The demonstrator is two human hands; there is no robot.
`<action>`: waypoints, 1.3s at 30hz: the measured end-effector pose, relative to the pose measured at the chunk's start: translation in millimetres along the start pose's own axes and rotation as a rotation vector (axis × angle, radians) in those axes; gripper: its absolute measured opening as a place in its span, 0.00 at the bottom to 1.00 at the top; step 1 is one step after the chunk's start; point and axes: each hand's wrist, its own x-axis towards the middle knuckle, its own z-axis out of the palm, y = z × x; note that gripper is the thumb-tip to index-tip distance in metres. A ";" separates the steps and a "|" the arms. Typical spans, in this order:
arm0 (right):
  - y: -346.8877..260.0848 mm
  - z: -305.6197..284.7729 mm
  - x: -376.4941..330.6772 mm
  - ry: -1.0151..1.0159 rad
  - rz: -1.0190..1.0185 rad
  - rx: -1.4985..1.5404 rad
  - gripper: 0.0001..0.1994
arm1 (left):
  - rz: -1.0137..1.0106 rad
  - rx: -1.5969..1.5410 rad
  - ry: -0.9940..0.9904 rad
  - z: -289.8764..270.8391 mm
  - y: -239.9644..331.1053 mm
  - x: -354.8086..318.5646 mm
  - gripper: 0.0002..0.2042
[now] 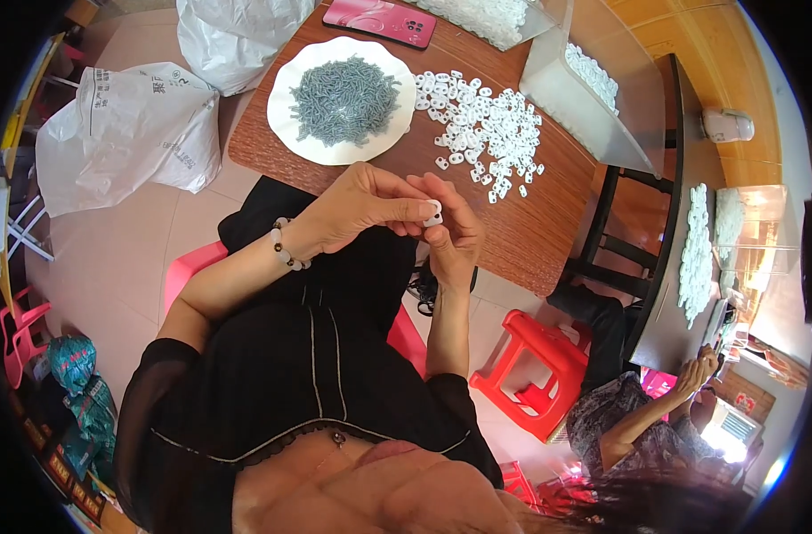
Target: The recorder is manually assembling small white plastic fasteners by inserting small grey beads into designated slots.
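In front of my body, over my lap and just off the table's near edge, both hands meet around a small white plastic piece (433, 216) with a dark hole in it. My left hand (370, 206), a beaded bracelet on its wrist, pinches the piece between thumb and fingertips. From the other side my right hand (455, 222) steadies it with thumb and bent fingers. Past the hands, a white scalloped plate (281, 105) bears a heap of small grey rod-like pieces (345, 100). Many loose white pieces (490, 129) with holes lie right of the plate.
The brown table (548, 227) holds a pink phone (381, 22) and a clear bin (593, 93) of white parts. White sacks (130, 133) stand on the floor at left. A red stool (535, 374) is at right, near another person (637, 418) at a dark table (673, 294).
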 end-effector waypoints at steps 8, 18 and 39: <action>9.3 -9.0 0.3 -0.048 -0.066 -0.089 0.26 | 0.040 0.040 -0.035 -1.4 -3.2 -1.3 0.09; 12.9 -6.1 -0.1 -0.004 -0.095 -0.057 0.23 | 0.106 0.038 -0.050 -3.7 -9.8 -2.1 0.09; 16.3 0.3 -3.7 0.057 -0.185 -0.052 0.20 | 0.083 -0.013 0.011 7.2 -10.1 -7.7 0.06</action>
